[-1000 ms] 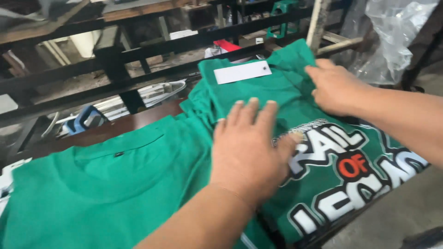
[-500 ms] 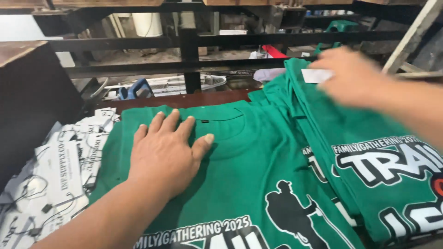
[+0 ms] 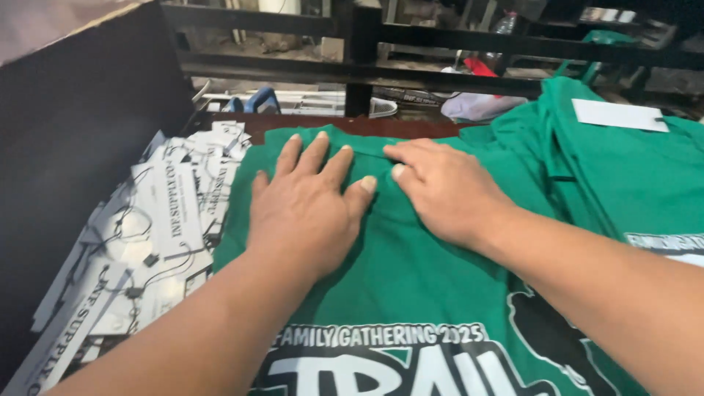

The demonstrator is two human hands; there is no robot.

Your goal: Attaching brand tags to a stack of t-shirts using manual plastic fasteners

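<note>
Dark metal racking (image 3: 440, 40) runs across the back of this workbench, with clutter behind it. Up front, both hands are flat on a green t-shirt (image 3: 411, 271) lying face up on the bench. The left hand (image 3: 308, 213) has its fingers (image 3: 312, 158) spread a bit apart, palm down, pressing the cloth just below the collar. The right hand (image 3: 440, 191) sits just right of it, fingers together and reaching toward the collar, thumb nearly touching the left thumb. Neither hand is gripping anything, just resting on the fabric.

Going outward from the shirt: its white and black chest print (image 3: 389, 359) is at the near edge, under the forearms. Left of the shirt there's a messy pile of white hang tags (image 3: 147, 242) with black strings. Right of it, more green shirts (image 3: 623, 169) are stacked, with a white paper slip (image 3: 620, 115) on top.
</note>
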